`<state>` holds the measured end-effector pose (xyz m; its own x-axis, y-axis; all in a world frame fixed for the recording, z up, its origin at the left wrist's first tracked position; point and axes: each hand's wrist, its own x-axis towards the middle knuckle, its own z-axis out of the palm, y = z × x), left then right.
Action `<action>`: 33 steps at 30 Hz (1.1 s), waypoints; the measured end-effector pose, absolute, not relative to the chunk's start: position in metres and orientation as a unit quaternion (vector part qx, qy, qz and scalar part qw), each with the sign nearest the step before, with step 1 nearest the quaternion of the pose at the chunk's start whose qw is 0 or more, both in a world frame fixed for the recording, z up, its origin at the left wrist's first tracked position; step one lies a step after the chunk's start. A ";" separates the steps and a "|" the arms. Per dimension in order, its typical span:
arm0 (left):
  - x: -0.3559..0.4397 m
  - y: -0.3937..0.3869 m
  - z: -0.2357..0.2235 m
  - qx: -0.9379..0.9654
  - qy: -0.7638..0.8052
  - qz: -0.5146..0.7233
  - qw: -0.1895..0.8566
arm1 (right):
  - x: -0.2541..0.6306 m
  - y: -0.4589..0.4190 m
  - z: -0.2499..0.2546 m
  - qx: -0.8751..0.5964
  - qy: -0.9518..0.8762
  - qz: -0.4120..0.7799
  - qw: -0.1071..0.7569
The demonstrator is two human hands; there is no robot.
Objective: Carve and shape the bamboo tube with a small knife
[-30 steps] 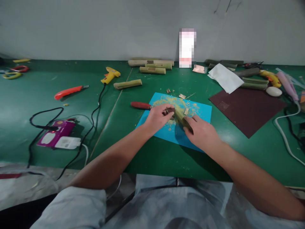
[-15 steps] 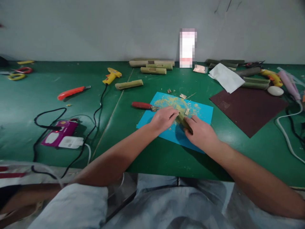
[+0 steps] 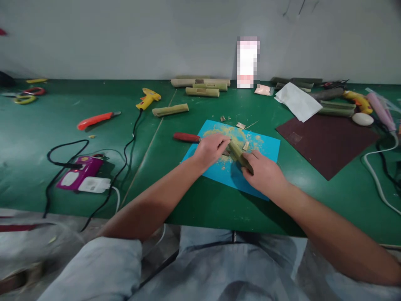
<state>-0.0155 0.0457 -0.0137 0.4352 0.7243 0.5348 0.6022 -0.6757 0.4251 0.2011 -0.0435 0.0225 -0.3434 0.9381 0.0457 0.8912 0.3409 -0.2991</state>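
Note:
A short green bamboo piece (image 3: 238,155) is tilted over the blue sheet (image 3: 250,186), gripped near its lower end by my right hand (image 3: 265,172). My left hand (image 3: 211,148) is at the upper left end of the bamboo, thumb and fingers pinched together. Whatever it pinches is too small or too hidden to make out. Yellowish dust and small chips (image 3: 246,145) lie scattered on the sheet beyond my hands. Just past my left hand lies a tool with a red handle (image 3: 186,137), its other end partly hidden by that hand.
More bamboo pieces (image 3: 202,92) lie along the wall. To the left are a yellow glue gun (image 3: 147,99), an orange-red cutter (image 3: 95,121) and a purple power strip (image 3: 79,172) with cables. Brown sandpaper (image 3: 328,146) and white paper (image 3: 297,102) lie right.
My left hand has shifted a little left and away, baring more of the bamboo's upper end. My right hand stays almost still. A person's limb at lower left has mostly moved out of view.

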 end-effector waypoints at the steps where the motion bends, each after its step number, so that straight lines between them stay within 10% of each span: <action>1: -0.016 0.046 -0.013 0.841 0.389 0.367 0.085 | 0.201 -0.044 0.023 -0.562 -0.813 0.111 0.104; 33: -0.012 0.038 -0.008 0.802 0.443 0.384 0.113 | 0.201 -0.044 0.024 -0.562 -0.811 0.117 0.110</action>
<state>-0.0124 0.0382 -0.0083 0.3132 0.7972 0.5162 0.6236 -0.5826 0.5213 0.2014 -0.0443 0.0241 -0.3431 0.9381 0.0466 0.8869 0.3399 -0.3128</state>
